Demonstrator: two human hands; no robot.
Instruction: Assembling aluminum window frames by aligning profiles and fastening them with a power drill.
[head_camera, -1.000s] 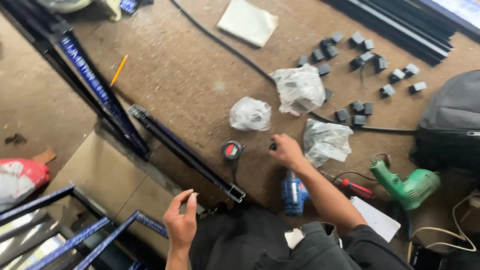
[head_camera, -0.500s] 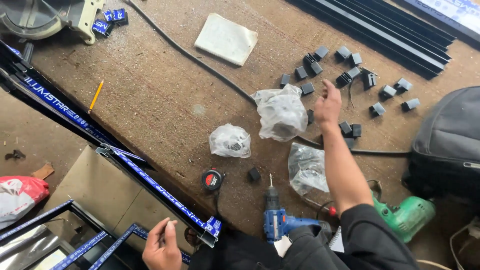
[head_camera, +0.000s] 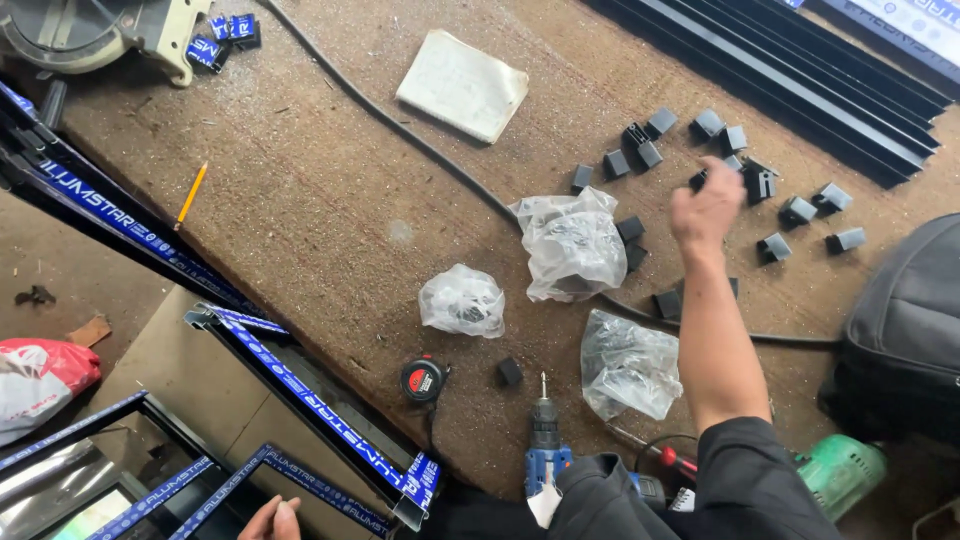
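Small grey plastic corner blocks (head_camera: 648, 152) lie scattered over the rough brown board, and the right hand (head_camera: 708, 208) hovers among them, fingers loosely curled and blurred, so whether it grips one I cannot tell; a dark block (head_camera: 697, 181) sits at its fingertips. To pick cleanly, it seems best to pinch one block by its flat sides and lift straight up, keeping clear of the black cable (head_camera: 420, 140) that runs under the forearm. Just inside the wrist lies a crinkled clear plastic bag (head_camera: 572, 243), with two more bags (head_camera: 462, 300) nearer the body. The left hand (head_camera: 270, 520), barely in view at the bottom edge, rests by the end of a blue-filmed aluminium profile (head_camera: 320, 410), apparently empty. Between the hands lie a round tape measure (head_camera: 423, 380) and a blue cordless drill (head_camera: 545, 450), hard-shelled and smooth.
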